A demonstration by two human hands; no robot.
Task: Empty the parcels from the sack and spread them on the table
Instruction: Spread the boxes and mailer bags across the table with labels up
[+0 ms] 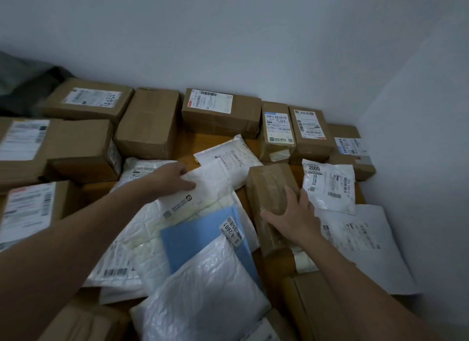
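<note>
My left hand (172, 177) grips the far edge of a white padded mailer (203, 186) lying on a heap of soft parcels. My right hand (294, 214) lies spread on a long brown taped box (269, 183), thumb on its left side, fingers on top. A blue envelope (203, 239) with a numbered sticker and a white plastic bag parcel (205, 292) lie nearer to me. A small white parcel marked 2005 (330, 186) sits just right of the taped box. The grey-green sack (22, 84) shows at the far left.
Several cardboard boxes (220, 112) line the back of the wooden table (187, 143) along the wall, with more at the left (81, 148). A flat white mailer (365, 244) lies at the right, by the side wall. Boxes also crowd the near edge.
</note>
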